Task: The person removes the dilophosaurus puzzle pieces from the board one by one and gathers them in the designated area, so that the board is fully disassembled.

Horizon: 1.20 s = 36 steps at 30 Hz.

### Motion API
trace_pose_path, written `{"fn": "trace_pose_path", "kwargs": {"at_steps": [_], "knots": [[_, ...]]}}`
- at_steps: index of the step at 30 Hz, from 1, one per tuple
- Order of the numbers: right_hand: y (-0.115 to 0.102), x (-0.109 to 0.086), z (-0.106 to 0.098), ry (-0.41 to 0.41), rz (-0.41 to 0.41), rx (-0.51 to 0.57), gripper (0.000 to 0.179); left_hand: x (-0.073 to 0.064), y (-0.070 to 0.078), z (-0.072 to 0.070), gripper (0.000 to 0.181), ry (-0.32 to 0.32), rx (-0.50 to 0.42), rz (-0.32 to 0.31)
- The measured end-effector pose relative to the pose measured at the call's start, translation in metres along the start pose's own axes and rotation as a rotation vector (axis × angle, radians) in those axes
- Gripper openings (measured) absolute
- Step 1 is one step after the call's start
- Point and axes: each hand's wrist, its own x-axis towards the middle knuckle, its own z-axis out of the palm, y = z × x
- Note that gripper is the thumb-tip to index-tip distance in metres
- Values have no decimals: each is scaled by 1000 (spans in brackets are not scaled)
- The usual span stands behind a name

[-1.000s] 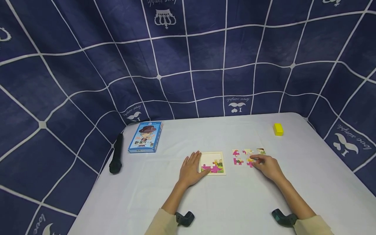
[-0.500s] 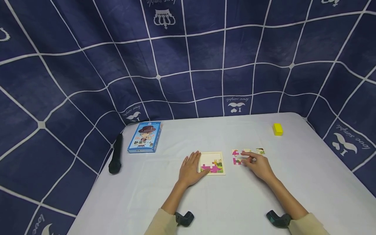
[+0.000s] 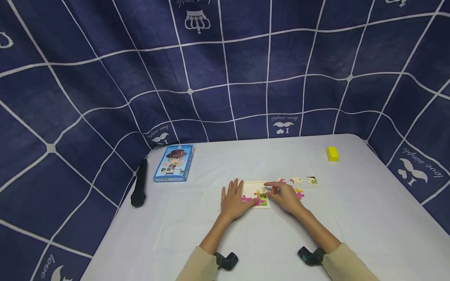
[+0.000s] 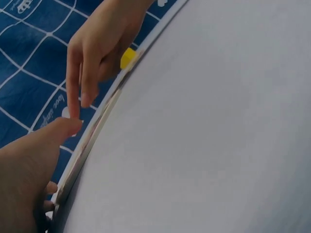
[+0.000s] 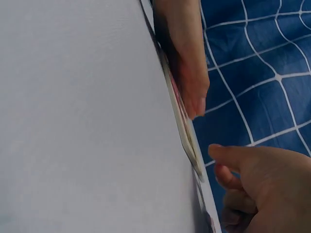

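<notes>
Puzzle frame part filled, loose pieces remaining

Progress, left to right. Frame's left stretch: bare board above, pink placed pieces low down, some of that covered by my left hand. Frame's right stretch: bottom corner filled, pink and green, with more pieces running up that side; the very top corner is partly behind my right hand, so no call there. I'd judge the frame around half filled, probably less. Outside it, to the right, four loose pieces in view: three in a row at the back, the first partly blocked by my hand, plus one nearer me beside my right hand. More could be hidden under there. To do, as I judge it: at least those four, into the bare upper board.

Grip. Left: fingers straight and spread over the frame's left side, thumb lying across placed pieces, nothing pinched; looks like steadying. Right: fingers bent, index and thumb facing each other at the frame's right edge. A reddish bit shows between them; can't tell if it's a piece or a fingertip, and neither wrist view settles it. Loose pieces sit beyond and beside that hand.
</notes>
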Motion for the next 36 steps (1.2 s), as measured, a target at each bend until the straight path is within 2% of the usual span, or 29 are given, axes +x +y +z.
{"fn": "trace_pose_path", "kwargs": {"at_steps": [5, 10, 15, 18, 26, 32, 36], "knots": [[-2, 2, 5, -61, 41, -32, 31, 1, 4, 6, 97, 25, 67, -26], [-4, 3, 4, -85, 52, -58, 32, 0, 3, 6, 98, 54, 127, -8], [-5, 4, 4, -102, 45, -64, 28, -1, 3, 5, 98, 83, 139, 14], [-5, 5, 4, -109, 45, -58, 25, -1, 3, 4, 98, 80, 144, 16], [-2, 5, 6, -81, 61, -16, 26, -2, 0, 11, 98, 60, 168, 9], [-1, 4, 9, -11, -3, 30, 26, -4, 1, 11, 98, 70, 173, 2], [0, 3, 8, -13, 11, 88, 25, -3, 2, 12, 97, 75, 172, 5]]}}
